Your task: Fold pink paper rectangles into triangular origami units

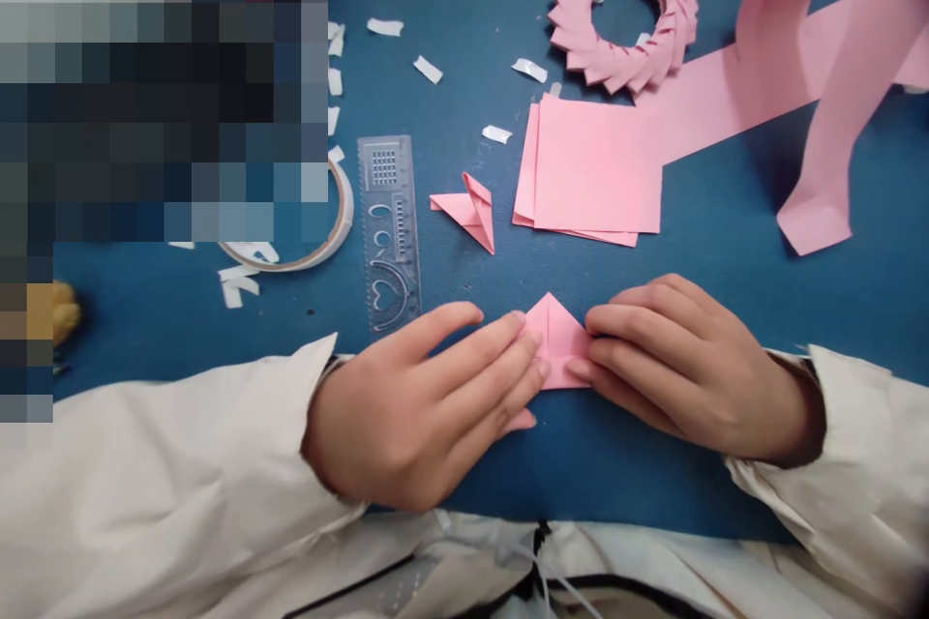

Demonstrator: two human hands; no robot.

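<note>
A small piece of folded pink paper [557,348] lies on the blue table in front of me, its pointed top facing away and a crease down its middle. My left hand [428,397] holds its left side, fingertips pressed onto the paper. At the right edge, the closed fingers of my right hand [674,358] grip the same paper. Beyond my left fingertips rests a small folded pink piece [475,211]. Further off is a stack of pink paper squares [599,164]. Fingers hide both side edges of the held paper.
A clear stencil ruler [392,232] lies left of centre, beside a roll of white tape [341,222]. A pink ring of interlocked folded pieces [566,5] sits at the back. A long pink paper strip [769,68] curls at right. White scraps [428,69] are scattered about.
</note>
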